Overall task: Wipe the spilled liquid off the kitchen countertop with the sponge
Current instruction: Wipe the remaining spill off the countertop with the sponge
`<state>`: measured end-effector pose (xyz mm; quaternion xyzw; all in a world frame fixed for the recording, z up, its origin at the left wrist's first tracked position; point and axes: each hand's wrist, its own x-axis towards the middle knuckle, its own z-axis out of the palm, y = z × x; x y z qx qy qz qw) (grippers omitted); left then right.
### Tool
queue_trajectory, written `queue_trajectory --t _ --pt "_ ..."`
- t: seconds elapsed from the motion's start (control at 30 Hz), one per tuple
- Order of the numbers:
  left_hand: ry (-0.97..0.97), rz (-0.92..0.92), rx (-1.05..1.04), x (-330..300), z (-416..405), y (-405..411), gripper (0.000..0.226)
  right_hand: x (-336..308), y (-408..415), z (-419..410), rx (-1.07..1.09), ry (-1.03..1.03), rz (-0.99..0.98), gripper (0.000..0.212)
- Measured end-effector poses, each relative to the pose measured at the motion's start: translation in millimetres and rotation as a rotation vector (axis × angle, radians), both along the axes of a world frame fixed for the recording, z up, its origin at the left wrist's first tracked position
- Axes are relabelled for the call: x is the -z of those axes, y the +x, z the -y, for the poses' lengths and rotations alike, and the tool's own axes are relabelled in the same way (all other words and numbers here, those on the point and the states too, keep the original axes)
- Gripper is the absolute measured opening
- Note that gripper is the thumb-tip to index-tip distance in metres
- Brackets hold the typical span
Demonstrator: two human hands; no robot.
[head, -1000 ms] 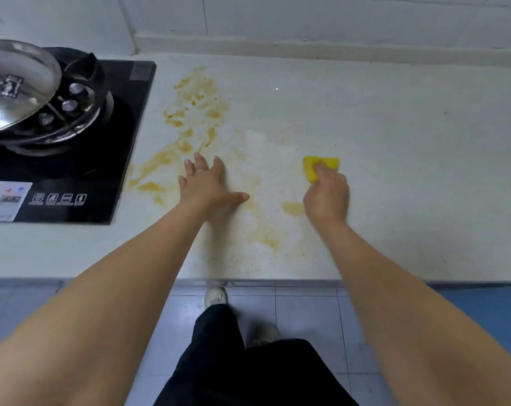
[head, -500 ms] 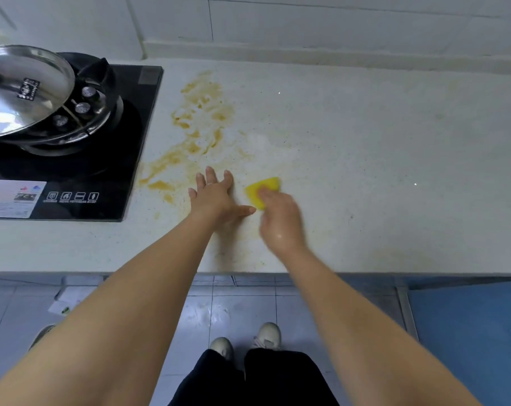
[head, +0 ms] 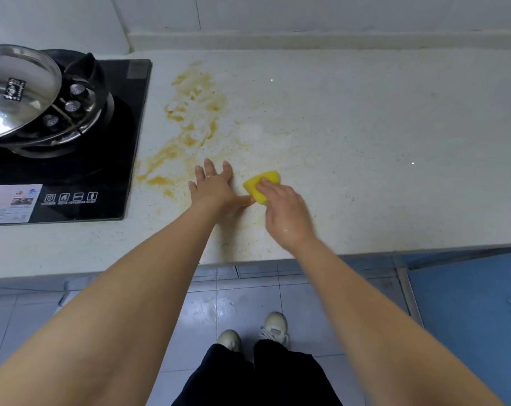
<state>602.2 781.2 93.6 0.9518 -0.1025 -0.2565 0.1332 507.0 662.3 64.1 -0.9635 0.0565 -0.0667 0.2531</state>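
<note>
1. Where the right hand's fingers [head: 270,186] curl over the small yellow foam sponge [head: 261,184], they press it flat on the pale speckled stone counter [head: 380,142]; the right hand [head: 286,212] grips it from above, knuckles towards the camera.
2. Just beside it, the left hand [head: 214,190] lies palm down on the counter with fingers straight and spread, holding nothing; its thumb tip touches or nearly touches the sponge's near corner.
3. Judging by its look, the sponge is light, soft and compressible, and probably wet and a little slick. It seems best held across its top with fingers spread wide, thumb on one edge, so pressure reaches the whole face and it does not fold or roll under the push.
4. Beyond the hands, the orange-brown spilled liquid [head: 195,112] streaks from near the back wall down towards the black glass gas hob [head: 107,177], well apart from the sponge; only faint smears lie round the hands.
5. On the hob stands a shiny steel pan [head: 14,92].
6. Much of the spill looks unwiped, so the task seems partly done.
</note>
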Motion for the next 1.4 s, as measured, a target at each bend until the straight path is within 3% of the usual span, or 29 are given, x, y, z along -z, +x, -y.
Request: queue_trajectory --t 0.13,0.2,0.33,0.4,0.53,0.6,0.7,0.8,0.9,1.03,1.1,1.17,1.23,1.27,1.4 --pt "0.009 -0.004 0.008 1.5 -1.3 0.0 0.102 -7.2 7.0 45.6 0.466 0.052 -0.11 0.054" --pt "-0.001 -0.001 0.006 1.5 0.0 0.4 0.102 -6.8 12.1 22.8 0.418 0.062 -0.079 0.053" --pt "-0.019 -0.005 -0.001 0.7 0.0 0.9 0.1 -1.7 3.0 -16.7 -0.003 0.008 0.02 0.049" --pt "-0.007 0.006 0.02 2.2 -0.8 1.5 0.101 -7.3 1.9 13.2 0.081 -0.014 -0.031 0.051" --pt "0.001 0.017 0.033 5.9 -2.4 2.5 0.101 -17.1 -4.2 58.1 0.572 -0.002 -0.097 0.049" --pt "-0.003 0.016 0.041 5.7 -2.3 2.1 0.101 -15.8 -0.5 26.8 0.507 0.018 -0.068 0.046" --pt "-0.012 0.01 0.045 3.2 -2.7 3.5 0.101 -7.0 -5.9 -31.4 0.243 -0.015 0.038 0.041" --pt "0.002 0.005 0.057 1.2 -3.6 3.0 0.101 -1.1 -18.6 -24.1 0.126 -0.11 0.098 0.045" --pt "0.014 0.026 0.039 0.9 -3.3 -5.2 0.1 -2.9 -43.9 28.3 0.256 -0.07 -0.089 0.048" --pt "0.025 0.055 0.056 2.8 7.5 -30.8 0.098 -13.1 -79.9 77.1 0.77 0.017 -0.1 0.047" --pt "0.003 0.049 0.072 4.2 14.3 -46.8 0.096 -14.0 -74.8 64.4 0.751 0.114 -0.078 0.048" --pt "-0.009 0.047 0.064 4.2 17.5 -57.6 0.093 -11.1 -67.5 33.4 0.49 0.133 -0.074 0.05" --pt "-0.001 0.038 0.067 3.3 16.1 -61.2 0.094 -2.8 -71.8 10.4 0.211 0.028 -0.084 0.052" --pt "0.004 0.031 0.074 2.8 14.1 -60.9 0.094 -1.6 -73.0 15.7 0.162 0.0 -0.09 0.053" --pt "0.018 0.028 0.089 2.4 10.9 -63.1 0.092 -9.5 -86.3 78.4 0.627 0.084 -0.075 0.052"
